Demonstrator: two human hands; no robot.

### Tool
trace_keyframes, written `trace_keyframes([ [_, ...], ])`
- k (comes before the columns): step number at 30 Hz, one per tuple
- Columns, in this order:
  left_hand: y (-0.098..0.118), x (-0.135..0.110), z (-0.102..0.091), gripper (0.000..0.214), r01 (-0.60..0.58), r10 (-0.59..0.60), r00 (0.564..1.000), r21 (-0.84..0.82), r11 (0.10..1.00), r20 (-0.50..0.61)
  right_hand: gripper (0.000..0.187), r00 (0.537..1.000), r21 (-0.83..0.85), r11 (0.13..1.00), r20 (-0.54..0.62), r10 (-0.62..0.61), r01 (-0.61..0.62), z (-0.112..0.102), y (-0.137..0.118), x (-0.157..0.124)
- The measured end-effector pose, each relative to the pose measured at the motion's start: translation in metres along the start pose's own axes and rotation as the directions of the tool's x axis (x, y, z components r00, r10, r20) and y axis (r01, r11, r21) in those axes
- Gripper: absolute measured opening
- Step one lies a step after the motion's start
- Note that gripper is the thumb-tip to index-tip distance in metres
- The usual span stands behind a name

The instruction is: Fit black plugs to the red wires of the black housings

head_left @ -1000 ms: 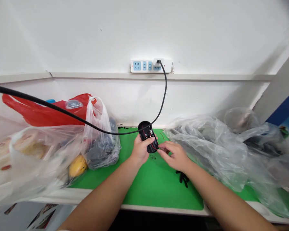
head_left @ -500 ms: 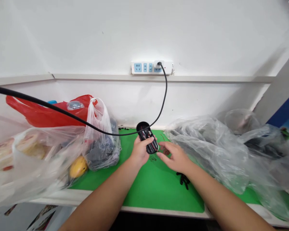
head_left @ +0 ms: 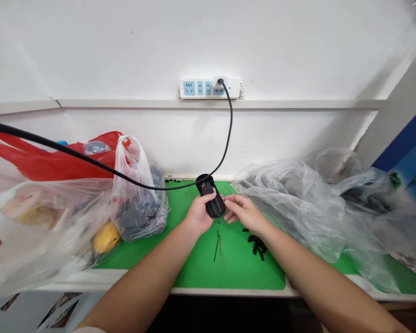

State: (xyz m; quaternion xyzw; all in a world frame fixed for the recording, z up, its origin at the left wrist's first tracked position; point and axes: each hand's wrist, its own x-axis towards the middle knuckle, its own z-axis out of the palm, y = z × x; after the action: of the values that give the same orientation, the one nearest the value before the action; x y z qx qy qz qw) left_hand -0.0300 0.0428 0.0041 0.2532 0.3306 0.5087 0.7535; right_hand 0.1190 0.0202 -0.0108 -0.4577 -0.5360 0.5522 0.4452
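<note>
Your left hand point(head_left: 198, 213) curls around the black plastic housing point(head_left: 215, 208), hiding its middle, long axis pointing away; your right hand point(head_left: 241, 212) lies open just beside it.

Bright, even light fills the white wall point(head_left: 208, 46), and only a faint, soft shadow lies beneath the right hand point(head_left: 244, 213). Glare streaks the plastic bag point(head_left: 291, 208), while the wide lens bends and softens the frame's edges.
</note>
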Motion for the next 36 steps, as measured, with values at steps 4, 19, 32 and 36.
trace_keyframes([
  [4,-0.006,0.003,0.001,0.026,-0.132,0.133,0.990,0.039,0.991,-0.037,0.017,0.999,-0.239,0.971,-0.032,-0.017,0.009,-0.001,0.003,-0.002],
  [19,-0.001,0.012,-0.003,0.029,-0.122,0.118,0.990,-0.036,0.992,-0.077,0.029,0.675,-0.601,0.468,0.737,0.012,0.648,-0.014,-0.013,-0.028],
  [32,-0.012,-0.003,0.004,0.027,-0.010,0.010,0.999,-0.002,1.000,0.035,0.023,0.992,-0.006,0.994,-0.061,-0.114,0.114,-0.021,-0.015,-0.009],
  [36,-0.023,-0.012,0.010,0.035,-0.014,0.004,0.980,0.046,0.999,0.200,0.023,0.985,0.099,0.994,-0.173,-0.020,0.038,-0.012,-0.013,-0.005],
])
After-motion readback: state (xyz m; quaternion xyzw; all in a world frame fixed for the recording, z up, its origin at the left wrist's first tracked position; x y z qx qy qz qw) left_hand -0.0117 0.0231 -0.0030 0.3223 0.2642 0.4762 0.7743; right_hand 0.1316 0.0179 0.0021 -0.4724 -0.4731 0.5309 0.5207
